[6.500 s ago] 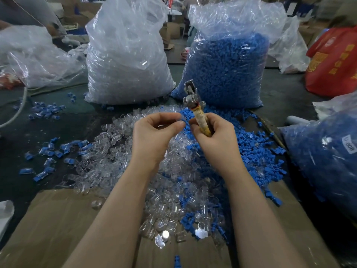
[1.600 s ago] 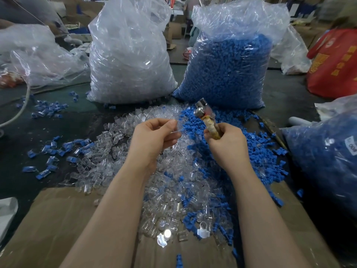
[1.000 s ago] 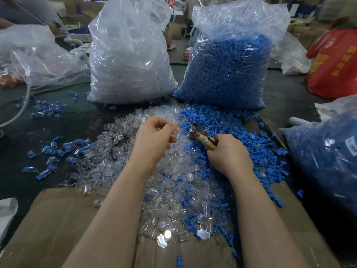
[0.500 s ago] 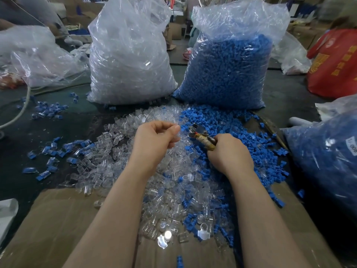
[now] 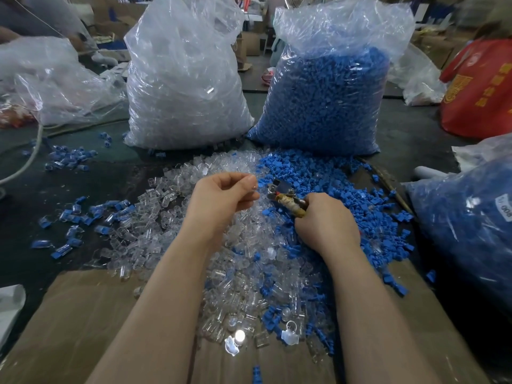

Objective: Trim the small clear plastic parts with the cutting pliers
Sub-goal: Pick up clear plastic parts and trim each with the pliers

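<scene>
1. Hands sit close together over the big pile, so the part and the tool can meet in the middle.
2. The left hand (image 5: 224,194) has its fingers curled, with thumb and fingertips pressed together. I think it pinches one small clear part (image 5: 254,187) there, but the part is so tiny and see-through that I cannot be sure.
3. The right hand (image 5: 325,224) is wrapped tight around the handles of the cutting pliers (image 5: 285,195). The handles look bound in old tan tape, maybe to make them softer to squeeze.
4. The metal nose of the pliers points at the left fingertips and is just beside them. My guess is that a snip is about to happen, or one is being lined up. I cannot tell if the nose is open or closed.
5. More clear parts (image 5: 177,217) lie in a loose heap under the left arm, near enough to grab the next one fast.
6. Blue parts (image 5: 327,178) lie in their own heap on the right, and some are mixed in with the clear ones.
7. Brown cardboard (image 5: 83,322) lies under the near edge of the heap.
8. Two tall plastic bags stand behind the pile. The clear bag (image 5: 182,87) holds clear parts, and the blue bag (image 5: 327,87) holds blue ones.
9. Writing: a white label (image 5: 503,207) on another bag of blue parts at the right shows some digits, too blurry to read for sure. A red bag (image 5: 479,92) at the far right has yellow printed characters that I cannot make out.
</scene>
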{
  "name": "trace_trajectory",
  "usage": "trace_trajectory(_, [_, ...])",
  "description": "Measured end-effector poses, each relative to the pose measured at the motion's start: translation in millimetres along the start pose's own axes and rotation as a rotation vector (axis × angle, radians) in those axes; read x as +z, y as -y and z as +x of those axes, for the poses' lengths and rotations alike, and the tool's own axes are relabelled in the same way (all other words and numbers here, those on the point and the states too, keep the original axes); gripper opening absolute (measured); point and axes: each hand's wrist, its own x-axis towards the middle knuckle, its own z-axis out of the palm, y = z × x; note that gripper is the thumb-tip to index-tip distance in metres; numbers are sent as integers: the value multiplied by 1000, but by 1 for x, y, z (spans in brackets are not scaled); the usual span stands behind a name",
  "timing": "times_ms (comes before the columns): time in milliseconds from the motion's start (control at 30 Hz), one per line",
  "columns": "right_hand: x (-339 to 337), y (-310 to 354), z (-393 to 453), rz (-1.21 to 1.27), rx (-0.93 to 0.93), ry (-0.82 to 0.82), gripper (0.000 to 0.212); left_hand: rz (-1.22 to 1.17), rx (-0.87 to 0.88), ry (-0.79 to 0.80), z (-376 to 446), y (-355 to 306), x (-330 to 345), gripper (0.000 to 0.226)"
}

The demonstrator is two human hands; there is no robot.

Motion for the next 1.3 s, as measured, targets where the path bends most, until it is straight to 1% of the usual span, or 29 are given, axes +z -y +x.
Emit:
trace_trajectory(100, [0,-3,2,82,-6,-89,11,-176,-75,74,0,-1,-2,19])
trace_trajectory(167, [-2,-4,4,244,-11,-149,7,-261,-105,85,0,-2,-3,25])
trace_trajectory(233, [-4,-4,5,467,-45,-182,5,-302,-105,85,0,-3,-2,29])
trace_trajectory(300, [-6,-2,4,661,-91,-191,6,-315,-92,92,-1,-4,-1,37])
trace_trajectory(333, [-8,-1,3,718,-116,-191,6,-314,-86,94,-1,-4,-1,40])
trace_trajectory(433, [-10,2,0,837,-198,-140,3,-309,-71,103,-2,-4,0,42])
trace_trajectory(500, [-13,5,-4,908,-245,-98,9,-308,-60,107,-2,-4,2,41])
trace_trajectory(700, [-18,15,-12,1042,-324,-60,14,-317,-47,148,-5,-7,5,36])
trace_trajectory(800, [-17,16,-12,1047,-335,-43,14,-287,-24,179,-7,-8,5,31])
trace_trajectory(933, [-15,16,-12,1031,-341,-47,14,-261,0,179,-7,-7,5,21])
trace_trajectory(1033, [-15,17,-12,1006,-356,-68,13,-270,17,174,-7,-7,7,23])
trace_trajectory(1167, [-16,18,-14,999,-384,-56,14,-267,31,175,-6,-6,7,21])
trace_trajectory(1300, [-17,18,-15,1007,-408,-54,15,-209,34,181,-5,-4,4,27])
